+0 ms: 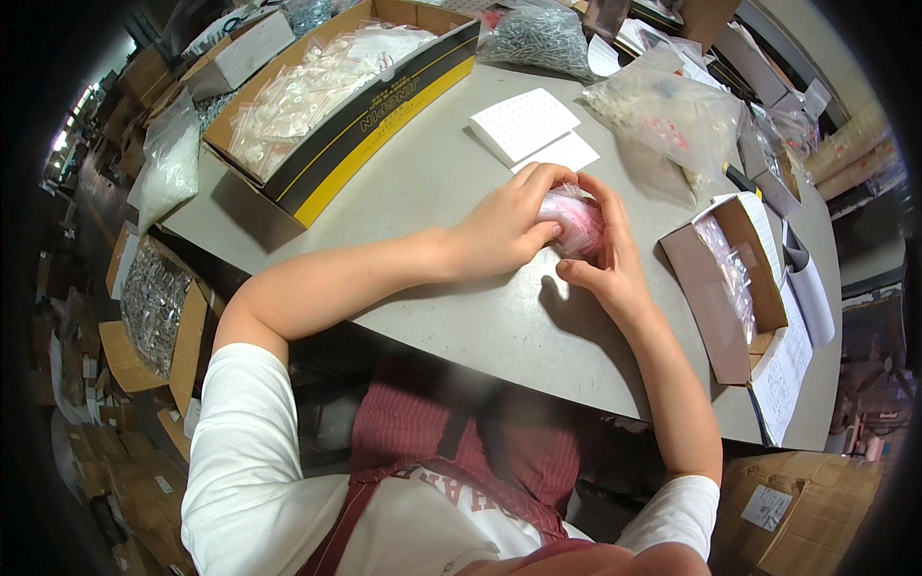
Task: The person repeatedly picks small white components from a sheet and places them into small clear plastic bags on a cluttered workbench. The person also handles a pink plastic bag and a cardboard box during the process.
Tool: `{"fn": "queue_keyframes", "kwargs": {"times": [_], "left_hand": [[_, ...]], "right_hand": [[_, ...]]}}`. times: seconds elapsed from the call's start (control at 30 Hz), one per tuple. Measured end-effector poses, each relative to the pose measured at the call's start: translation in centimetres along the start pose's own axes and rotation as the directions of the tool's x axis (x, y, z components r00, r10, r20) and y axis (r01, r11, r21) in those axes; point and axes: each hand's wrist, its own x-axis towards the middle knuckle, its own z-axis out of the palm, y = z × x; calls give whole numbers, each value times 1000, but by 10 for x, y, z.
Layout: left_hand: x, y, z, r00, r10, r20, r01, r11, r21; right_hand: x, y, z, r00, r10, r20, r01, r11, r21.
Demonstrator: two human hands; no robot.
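Observation:
Both of my hands are around a bundle of clear plastic bags with pink-red markings (pixel 574 219) above the grey table (pixel 461 317). My left hand (pixel 515 223) grips the bundle from its left side, thumb on the near face. The fingers of my right hand (pixel 609 245) curl over its far right side, with the thumb apart from it. Just beyond the hands lies a folded white sheet with small print (pixel 524 124). To the right stands an open narrow carton (pixel 709 302) holding small plastic bags (pixel 731 277).
A long black-and-yellow carton (pixel 374 119) full of small bags stands at the back left. A bag of screws (pixel 544 39) and a large clear bag of pale parts (pixel 670 115) lie at the back. Printed papers (pixel 785 374) lie at the right edge; an open box of metal parts (pixel 155 309) is at left.

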Motion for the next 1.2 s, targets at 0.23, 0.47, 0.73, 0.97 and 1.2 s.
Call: {"fn": "queue_keyframes", "kwargs": {"times": [0.23,0.47,0.73,0.97,1.2], "left_hand": [[4,-2,-4,1000,-2,23,3,1000,-22],[7,0,-13,972,-219,83,234,914,-330],[4,14,-14,973,-217,79,231,915,-332],[9,12,-16,966,-256,33,257,946,-200],[6,-1,-11,977,-207,42,209,917,-339]], "right_hand": [[1,9,5,993,9,-118,-7,1000,14],[3,6,-7,981,92,-171,-54,976,212],[3,4,-5,976,44,-215,-25,996,87],[-4,-7,6,978,10,-210,-31,995,-97],[-2,-8,7,981,-68,-183,41,988,-147]]}}
